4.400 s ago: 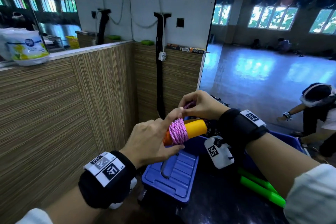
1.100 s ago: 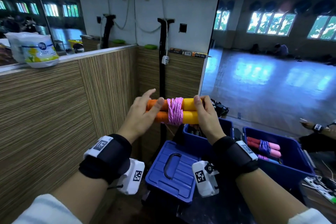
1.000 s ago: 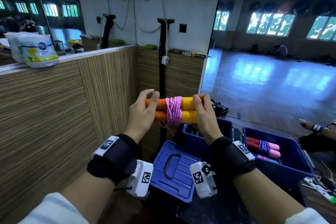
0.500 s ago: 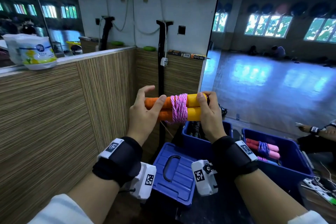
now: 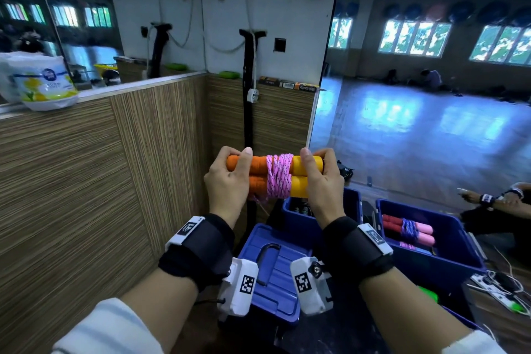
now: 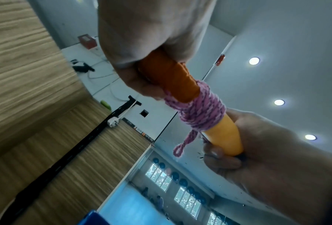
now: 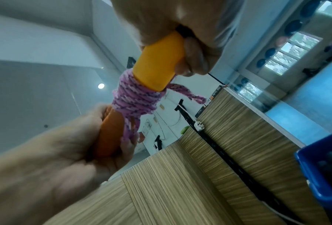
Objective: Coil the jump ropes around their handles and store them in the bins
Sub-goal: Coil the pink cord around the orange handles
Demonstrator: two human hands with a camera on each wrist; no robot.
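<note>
Your left hand [image 5: 227, 184] is wrapped around the orange ends of the two jump rope handles [image 5: 304, 171], thumb lying across the top one, and your right hand [image 5: 323, 184] grips their yellow ends the same way. Between your hands the pink rope [image 5: 278, 175] is coiled tightly around both handles, which sit stacked and level. A short loop of rope [image 6: 182, 146] hangs loose from the underside of the coil; the blurred wrist views don't show whether it is tucked in. You hold the bundle in the air above a blue bin [image 5: 298, 217], with a blue lid [image 5: 275, 273] lying nearer you. To the right, another blue bin [image 5: 448, 261] holds a coiled pink-handled rope [image 5: 408, 231].
</note>
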